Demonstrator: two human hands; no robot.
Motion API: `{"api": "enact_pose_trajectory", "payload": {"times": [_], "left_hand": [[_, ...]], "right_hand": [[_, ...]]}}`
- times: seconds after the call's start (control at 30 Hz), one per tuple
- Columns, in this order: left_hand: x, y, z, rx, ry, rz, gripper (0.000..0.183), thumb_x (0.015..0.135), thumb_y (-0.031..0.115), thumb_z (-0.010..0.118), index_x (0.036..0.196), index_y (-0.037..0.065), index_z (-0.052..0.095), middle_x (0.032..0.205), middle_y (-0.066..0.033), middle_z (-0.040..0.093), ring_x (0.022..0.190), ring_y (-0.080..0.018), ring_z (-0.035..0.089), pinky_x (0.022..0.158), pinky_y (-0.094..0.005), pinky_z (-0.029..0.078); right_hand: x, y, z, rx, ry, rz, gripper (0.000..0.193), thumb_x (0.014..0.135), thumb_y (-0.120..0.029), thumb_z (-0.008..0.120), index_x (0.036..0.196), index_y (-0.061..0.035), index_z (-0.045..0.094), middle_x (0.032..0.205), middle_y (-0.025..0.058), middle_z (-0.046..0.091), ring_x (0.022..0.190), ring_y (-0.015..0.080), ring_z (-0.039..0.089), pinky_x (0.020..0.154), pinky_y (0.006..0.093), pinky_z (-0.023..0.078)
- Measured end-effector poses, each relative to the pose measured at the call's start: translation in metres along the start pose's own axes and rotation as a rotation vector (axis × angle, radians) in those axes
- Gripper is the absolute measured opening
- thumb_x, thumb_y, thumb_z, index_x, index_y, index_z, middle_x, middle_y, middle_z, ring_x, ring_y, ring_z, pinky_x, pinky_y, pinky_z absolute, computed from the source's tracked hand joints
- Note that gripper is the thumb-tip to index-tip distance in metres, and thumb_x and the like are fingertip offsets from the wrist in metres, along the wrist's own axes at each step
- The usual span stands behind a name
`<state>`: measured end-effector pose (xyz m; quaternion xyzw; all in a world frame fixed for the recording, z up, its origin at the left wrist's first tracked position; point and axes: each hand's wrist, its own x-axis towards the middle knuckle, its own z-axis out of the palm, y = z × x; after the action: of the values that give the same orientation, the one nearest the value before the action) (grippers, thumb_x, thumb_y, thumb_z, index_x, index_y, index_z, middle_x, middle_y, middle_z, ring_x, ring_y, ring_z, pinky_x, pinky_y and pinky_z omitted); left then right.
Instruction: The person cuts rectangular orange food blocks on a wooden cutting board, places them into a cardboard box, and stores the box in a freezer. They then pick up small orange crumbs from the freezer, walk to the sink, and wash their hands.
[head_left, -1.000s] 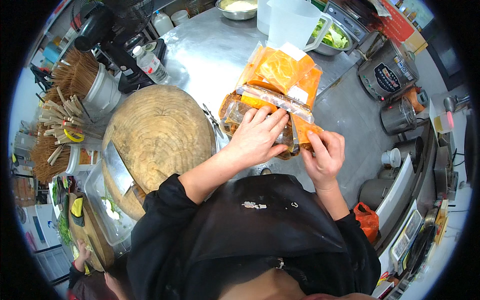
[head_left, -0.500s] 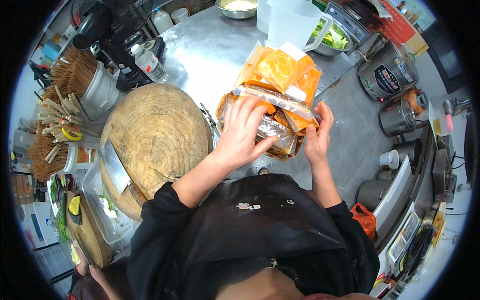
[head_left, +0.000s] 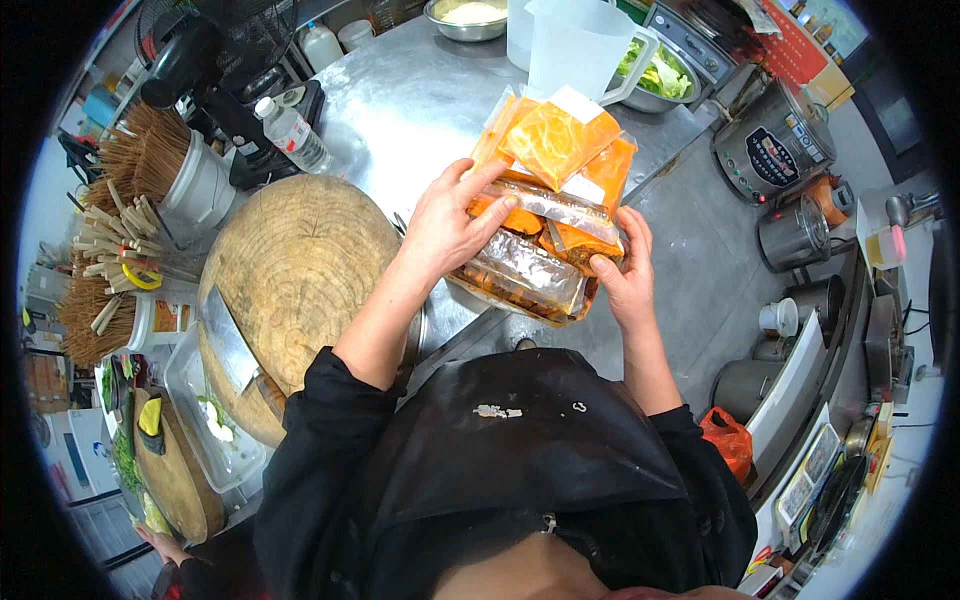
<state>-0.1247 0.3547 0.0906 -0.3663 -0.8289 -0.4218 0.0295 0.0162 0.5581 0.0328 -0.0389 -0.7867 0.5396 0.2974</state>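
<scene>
In front of me is a pile of sealed plastic sauce packets. Bright orange packets (head_left: 560, 138) lie on the far side, and a dark brown, shiny packet (head_left: 522, 262) is nearest my body. They seem to sit in a clear tub, mostly hidden, at the metal table's edge. My left hand (head_left: 452, 222) is closed over the pile's left side, thumb on top. With the fingers round the outside and the thumb at the near corner, my right hand (head_left: 628, 268) grips the pile's right side.
A round wooden chopping block (head_left: 300, 270) with a cleaver (head_left: 228, 340) stands left. Beyond the packets are a translucent jug (head_left: 570, 55) and a bowl of greens (head_left: 660, 80). A water bottle (head_left: 292, 135) stands back left. Another person's hand (head_left: 160, 543) shows lower left.
My left hand has moved left and away from me, from the middle of the pile to its left side. The brown packet is more exposed. The other person's hand has shifted.
</scene>
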Motion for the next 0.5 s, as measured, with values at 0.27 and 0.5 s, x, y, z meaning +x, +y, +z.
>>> {"api": "enact_pose_trajectory", "payload": {"times": [0.27, 0.5], "left_hand": [[0.006, -0.001, 0.014, 0.103, 0.014, 0.057, 0.038, 0.081, 0.033, 0.066, 0.114, 0.015, 0.064, 0.119, -0.0219, 0.053, 0.108, -0.0362, 0.052, 0.095, -0.0431, 0.039], [0.012, 0.013, 0.015, 0.22, 0.102, 0.169, 0.057, 0.077, 0.034, 0.069, 0.124, 0.006, 0.052, 0.129, -0.023, 0.043, 0.119, -0.0397, 0.04, 0.101, -0.0468, 0.031]], "right_hand": [[-0.008, -0.013, 0.013, -0.398, -0.095, -0.041, 0.081, 0.084, -0.032, 0.06, 0.142, 0.0035, 0.016, 0.145, 0.0213, 0.021, 0.136, 0.0312, 0.021, 0.11, 0.0394, 0.019], [0.008, -0.001, -0.005, -0.059, 0.027, 0.073, 0.072, 0.088, -0.026, 0.055, 0.142, 0.0029, 0.017, 0.146, 0.0212, 0.02, 0.137, 0.0295, 0.019, 0.111, 0.0382, 0.017]]}}
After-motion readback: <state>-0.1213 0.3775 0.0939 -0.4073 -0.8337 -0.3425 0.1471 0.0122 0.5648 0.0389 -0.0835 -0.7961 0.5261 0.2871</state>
